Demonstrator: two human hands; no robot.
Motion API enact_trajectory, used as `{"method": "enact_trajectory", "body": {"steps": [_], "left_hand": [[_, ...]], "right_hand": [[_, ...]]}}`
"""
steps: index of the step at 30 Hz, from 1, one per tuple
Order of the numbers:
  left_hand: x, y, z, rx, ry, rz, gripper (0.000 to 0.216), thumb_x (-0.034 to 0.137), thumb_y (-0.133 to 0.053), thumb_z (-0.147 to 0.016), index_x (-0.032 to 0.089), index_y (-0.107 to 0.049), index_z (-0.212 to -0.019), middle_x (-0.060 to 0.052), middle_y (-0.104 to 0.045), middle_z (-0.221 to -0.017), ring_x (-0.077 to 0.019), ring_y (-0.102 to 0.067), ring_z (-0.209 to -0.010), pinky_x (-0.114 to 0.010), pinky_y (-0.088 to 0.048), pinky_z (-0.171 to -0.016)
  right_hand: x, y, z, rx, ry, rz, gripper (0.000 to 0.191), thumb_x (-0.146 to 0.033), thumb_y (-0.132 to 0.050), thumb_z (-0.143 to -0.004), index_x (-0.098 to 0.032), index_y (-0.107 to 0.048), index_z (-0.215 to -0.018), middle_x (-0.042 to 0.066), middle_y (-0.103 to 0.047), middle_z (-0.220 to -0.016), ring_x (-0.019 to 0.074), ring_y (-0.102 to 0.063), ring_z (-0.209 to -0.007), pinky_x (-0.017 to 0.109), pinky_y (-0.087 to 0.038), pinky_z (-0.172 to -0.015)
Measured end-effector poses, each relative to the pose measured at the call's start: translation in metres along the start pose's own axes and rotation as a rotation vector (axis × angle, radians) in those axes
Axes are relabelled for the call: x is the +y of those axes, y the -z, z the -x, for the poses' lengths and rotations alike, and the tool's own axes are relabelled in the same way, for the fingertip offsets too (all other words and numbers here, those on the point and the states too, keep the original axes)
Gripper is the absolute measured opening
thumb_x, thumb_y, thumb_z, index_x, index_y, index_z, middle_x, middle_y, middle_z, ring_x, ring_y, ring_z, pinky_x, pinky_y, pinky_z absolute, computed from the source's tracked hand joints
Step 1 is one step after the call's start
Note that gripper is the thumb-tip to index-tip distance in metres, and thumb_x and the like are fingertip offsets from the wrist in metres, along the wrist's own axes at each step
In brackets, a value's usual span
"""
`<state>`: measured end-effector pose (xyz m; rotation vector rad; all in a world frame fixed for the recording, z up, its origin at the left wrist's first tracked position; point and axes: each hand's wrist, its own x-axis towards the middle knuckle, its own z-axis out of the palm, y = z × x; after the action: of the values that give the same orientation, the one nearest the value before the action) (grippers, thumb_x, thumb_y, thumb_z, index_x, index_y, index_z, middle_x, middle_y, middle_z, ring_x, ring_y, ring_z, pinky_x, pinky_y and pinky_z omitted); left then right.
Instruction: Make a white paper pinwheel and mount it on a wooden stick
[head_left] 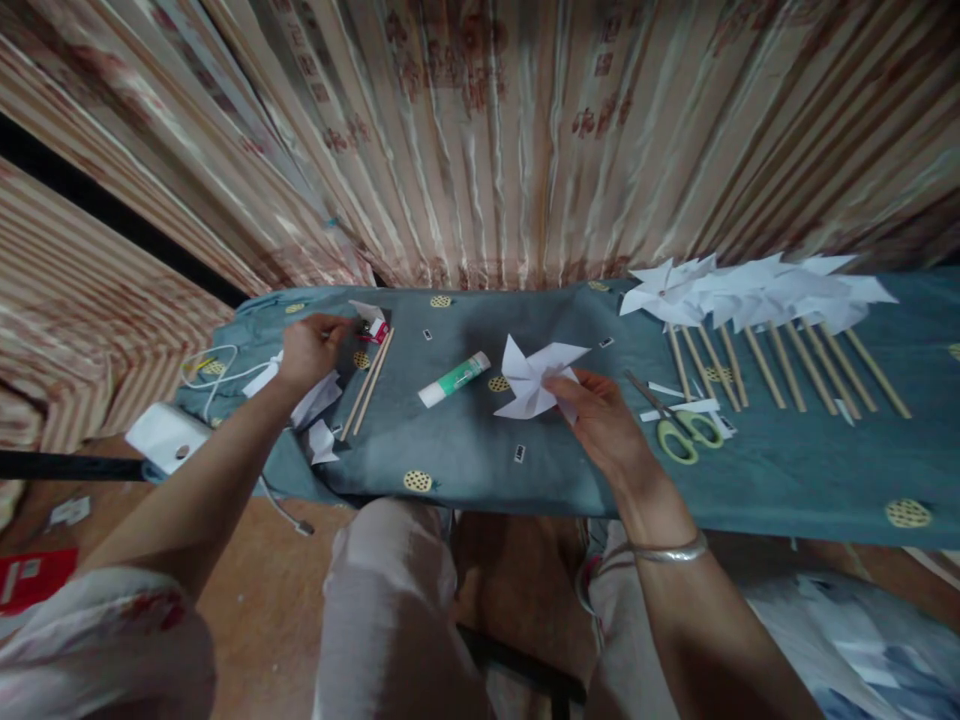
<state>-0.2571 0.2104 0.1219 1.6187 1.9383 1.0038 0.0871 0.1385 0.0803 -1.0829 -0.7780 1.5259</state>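
My right hand (600, 420) pinches a white paper pinwheel (534, 378) by its right side, just above the table. At the left, my left hand (315, 350) is closed, thumb and fingers together, beside a small red and white box (375, 328) with its flap up. Whether anything sits in those fingertips is too small to see. Two thin wooden sticks (366, 388) lie to the right of the box. Between my hands rests a green and white glue stick (454, 379). Folded white paper pieces (321, 405) lie partly under my left forearm.
Several finished pinwheels on sticks (757, 290) lie in a row at the right. Scissors (679, 430) with green handles and paper strips (682, 408) are near my right hand. A white power block (169, 438) with a cable sits at the table's left edge. Curtains hang behind.
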Motion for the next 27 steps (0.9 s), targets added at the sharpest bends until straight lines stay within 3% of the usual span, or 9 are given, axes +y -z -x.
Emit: {"method": "enact_trajectory", "body": {"steps": [5,11,16,19,22,27], "left_hand": [[-0.019,-0.006,-0.017,-0.086,-0.107,-0.205,0.017,0.007,-0.053,-0.087,0.009,-0.069,-0.092,0.008,-0.061,-0.082,-0.0061,-0.045,-0.090,-0.022,-0.028,-0.098],[-0.039,-0.012,-0.031,-0.139,-0.192,-0.367,0.020,0.003,-0.052,-0.085,0.010,-0.069,-0.092,-0.001,-0.067,-0.097,-0.0154,-0.054,-0.101,-0.035,-0.033,-0.107],[-0.037,-0.013,-0.036,-0.176,-0.283,-0.524,0.027,0.017,-0.051,-0.087,0.007,-0.070,-0.103,-0.013,-0.065,-0.113,-0.0238,-0.053,-0.110,-0.040,-0.036,-0.107],[-0.032,-0.016,-0.040,-0.204,-0.338,-0.740,0.036,0.025,-0.045,-0.091,0.007,-0.068,-0.113,-0.015,-0.063,-0.117,-0.0229,-0.055,-0.108,-0.036,-0.042,-0.100],[-0.029,-0.021,-0.045,-0.265,-0.361,-0.854,0.038,0.024,-0.039,-0.094,0.008,-0.067,-0.113,-0.013,-0.065,-0.116,-0.0207,-0.057,-0.106,-0.033,-0.043,-0.099],[-0.024,-0.027,-0.050,-0.338,-0.348,-0.943,0.040,0.022,-0.035,-0.094,0.006,-0.067,-0.110,-0.018,-0.067,-0.115,-0.0254,-0.059,-0.109,-0.039,-0.043,-0.099]], "right_hand": [[-0.002,0.001,0.002,-0.013,-0.013,-0.017,0.008,-0.028,-0.079,-0.062,-0.023,-0.073,-0.065,-0.001,-0.073,-0.069,0.0184,-0.065,-0.068,0.032,-0.050,-0.067],[0.001,0.006,0.001,-0.022,-0.012,-0.014,0.008,-0.028,-0.078,-0.062,-0.023,-0.075,-0.067,-0.002,-0.073,-0.068,0.0185,-0.066,-0.066,0.033,-0.050,-0.070],[0.003,0.011,0.001,-0.023,0.000,0.015,0.009,-0.030,-0.078,-0.063,-0.024,-0.075,-0.070,-0.001,-0.074,-0.070,0.0189,-0.066,-0.068,0.033,-0.050,-0.070],[0.003,0.013,0.001,-0.028,-0.002,0.030,0.011,-0.032,-0.078,-0.064,-0.024,-0.075,-0.070,-0.001,-0.074,-0.071,0.0190,-0.065,-0.068,0.033,-0.050,-0.068],[0.000,0.014,0.003,-0.018,-0.005,0.036,0.013,-0.033,-0.079,-0.063,-0.022,-0.075,-0.069,0.000,-0.074,-0.071,0.0186,-0.065,-0.067,0.032,-0.049,-0.067],[-0.005,0.016,0.004,-0.010,-0.028,0.025,0.014,-0.031,-0.078,-0.062,-0.020,-0.074,-0.070,0.001,-0.074,-0.070,0.0187,-0.065,-0.067,0.033,-0.049,-0.069]]}}
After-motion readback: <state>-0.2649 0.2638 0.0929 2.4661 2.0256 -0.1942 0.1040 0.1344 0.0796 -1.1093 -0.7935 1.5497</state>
